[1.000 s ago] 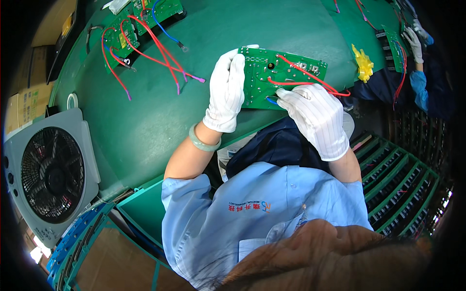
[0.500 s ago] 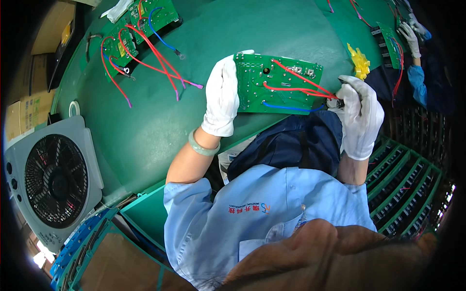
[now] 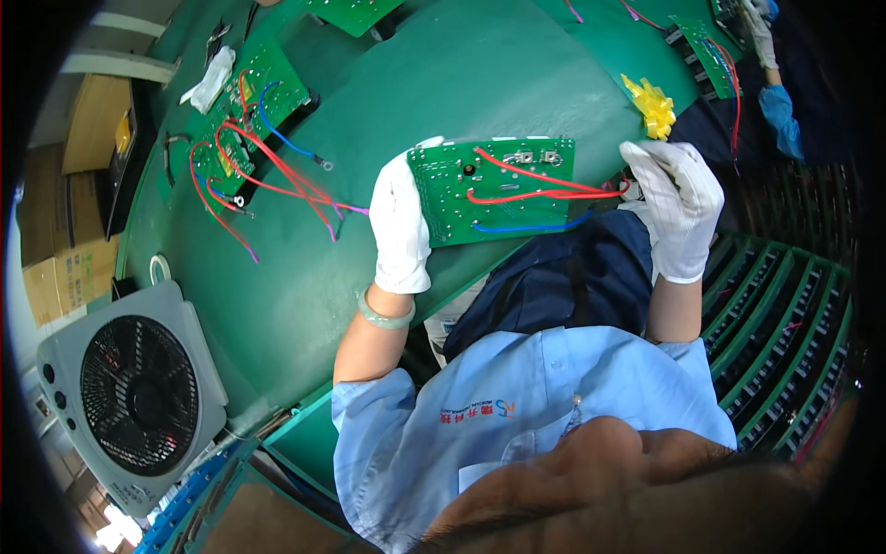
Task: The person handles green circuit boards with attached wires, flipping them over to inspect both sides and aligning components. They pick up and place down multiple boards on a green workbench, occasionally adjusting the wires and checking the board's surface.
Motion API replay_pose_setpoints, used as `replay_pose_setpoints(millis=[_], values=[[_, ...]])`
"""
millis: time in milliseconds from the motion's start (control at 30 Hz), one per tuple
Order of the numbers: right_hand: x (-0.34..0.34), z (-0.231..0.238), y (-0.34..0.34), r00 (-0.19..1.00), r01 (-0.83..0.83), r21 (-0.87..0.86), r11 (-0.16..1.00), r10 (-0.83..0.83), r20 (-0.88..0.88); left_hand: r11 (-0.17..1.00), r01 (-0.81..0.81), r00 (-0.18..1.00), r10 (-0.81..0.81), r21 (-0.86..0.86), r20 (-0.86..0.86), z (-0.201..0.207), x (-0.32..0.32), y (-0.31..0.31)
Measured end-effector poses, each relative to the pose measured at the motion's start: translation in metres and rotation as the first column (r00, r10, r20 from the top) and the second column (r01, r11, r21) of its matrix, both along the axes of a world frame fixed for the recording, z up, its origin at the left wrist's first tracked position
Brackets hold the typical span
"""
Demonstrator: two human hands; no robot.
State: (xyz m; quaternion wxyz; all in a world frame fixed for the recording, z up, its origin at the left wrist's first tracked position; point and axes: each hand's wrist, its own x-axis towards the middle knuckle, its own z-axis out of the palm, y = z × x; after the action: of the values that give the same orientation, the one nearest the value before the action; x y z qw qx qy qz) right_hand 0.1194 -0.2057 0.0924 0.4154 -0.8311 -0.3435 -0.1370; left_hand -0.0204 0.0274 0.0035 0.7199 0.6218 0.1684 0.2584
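My left hand (image 3: 401,223), in a white glove, grips the left edge of a green circuit board (image 3: 446,214), with the soldered side facing up. Two red wires (image 3: 517,197) and a blue wire (image 3: 531,229) rise from the board and run to its right. Beyond its right edge, my gloved right hand (image 3: 681,208) has its fingers bent together around the red wires' ends. The tips of those wires are partly hidden by the fingers. Whether the blue wire's end is also in that hand, I cannot tell.
More boards (image 3: 268,83) with red and blue wires lie at the left of the green table (image 3: 443,88). A grey fan (image 3: 138,397) stands at lower left. A yellow bow-like bundle (image 3: 652,106) and a co-worker's gloved hand (image 3: 762,42) are at upper right; a green slatted rack (image 3: 775,342) is below.
The whole view has shifted and turned somewhat. In the picture, the board and my left hand sit lower and further left, and a purple wire tip on the table now meets the left glove's outline.
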Motion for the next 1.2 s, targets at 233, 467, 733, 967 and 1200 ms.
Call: replay_pose_setpoints(millis=[233, 467, 733, 967, 1200], values=[[-0.011, 0.004, -0.002, 0.99, -0.026, -0.088, 0.996, 0.038, 0.132, 0.999, -0.043, 0.999, 0.043, -0.031, -0.022, -0.004, 0.001, -0.001], [-0.023, -0.01, 0.004, 0.833, -0.403, -0.345, 0.848, 0.496, 0.245, 0.994, -0.064, 0.996, 0.058, -0.09, -0.073, 0.002, 0.005, -0.006], [-0.036, -0.026, 0.019, 0.839, -0.317, -0.471, 0.824, 0.475, 0.267, 0.994, -0.074, 0.996, 0.07, -0.076, -0.056, 0.006, 0.003, -0.01], [-0.037, -0.013, 0.006, 0.851, -0.379, -0.481, 0.791, 0.502, 0.155, 0.996, -0.073, 0.989, 0.067, -0.042, -0.133, 0.01, 0.003, -0.013], [-0.006, 0.006, -0.027, 0.973, -0.082, -0.094, 0.992, 0.059, -0.222, 0.995, -0.067, 0.994, 0.06, -0.074, -0.092, 0.002, 0.005, -0.002]])
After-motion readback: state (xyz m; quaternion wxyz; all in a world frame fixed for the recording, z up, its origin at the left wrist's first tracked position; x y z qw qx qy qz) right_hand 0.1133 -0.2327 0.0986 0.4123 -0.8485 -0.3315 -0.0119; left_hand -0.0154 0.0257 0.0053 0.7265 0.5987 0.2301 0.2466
